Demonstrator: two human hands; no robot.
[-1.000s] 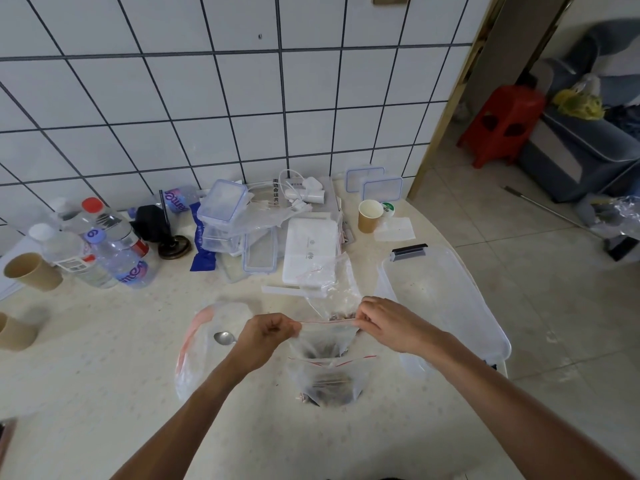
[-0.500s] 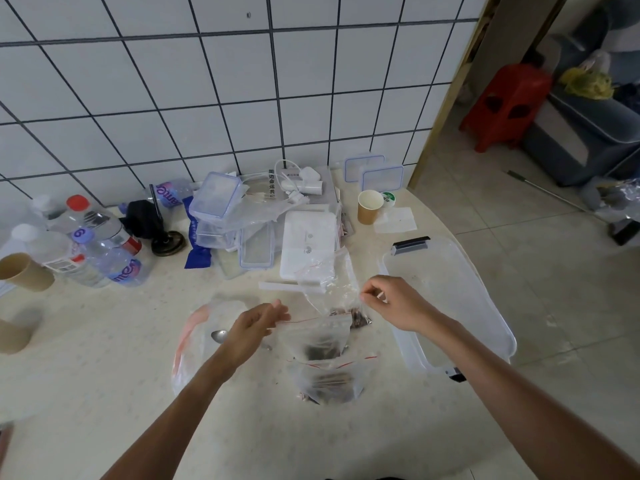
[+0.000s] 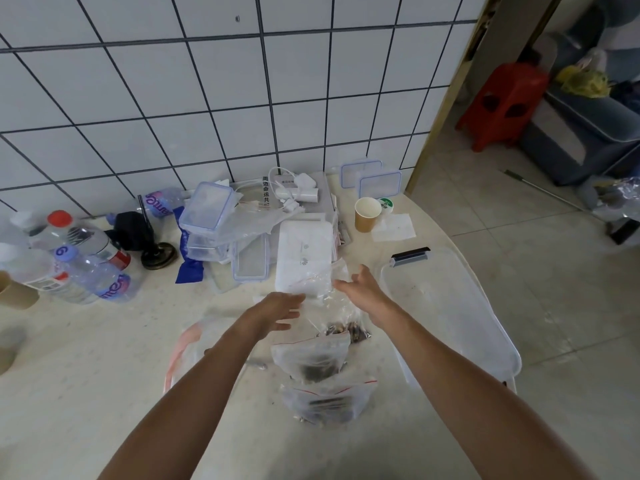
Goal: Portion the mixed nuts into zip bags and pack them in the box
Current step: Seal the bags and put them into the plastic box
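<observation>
Two filled zip bags of mixed nuts lie on the table in front of me: one (image 3: 311,358) lies just beyond the other (image 3: 329,403), both with red seal strips. Loose nuts (image 3: 349,331) show in clear plastic just behind them. My left hand (image 3: 277,311) and my right hand (image 3: 363,289) reach forward with straight fingers toward a pile of empty clear bags (image 3: 322,282) lying on the near end of a white flat box. Neither hand holds anything. The large clear plastic box (image 3: 460,317) stands to the right, open. A big clear bag (image 3: 194,344) lies at left under my forearm.
Water bottles (image 3: 90,271) stand at left beside brown paper cups (image 3: 17,292). Small lidded containers (image 3: 207,216), lids and a charger crowd the wall side. A paper cup (image 3: 367,213) stands at back right. The table edge curves off to the right above the tiled floor.
Both hands let go of the zip bag they held by its seal. That bag now lies on the table, and the hands have moved forward toward the empty bags.
</observation>
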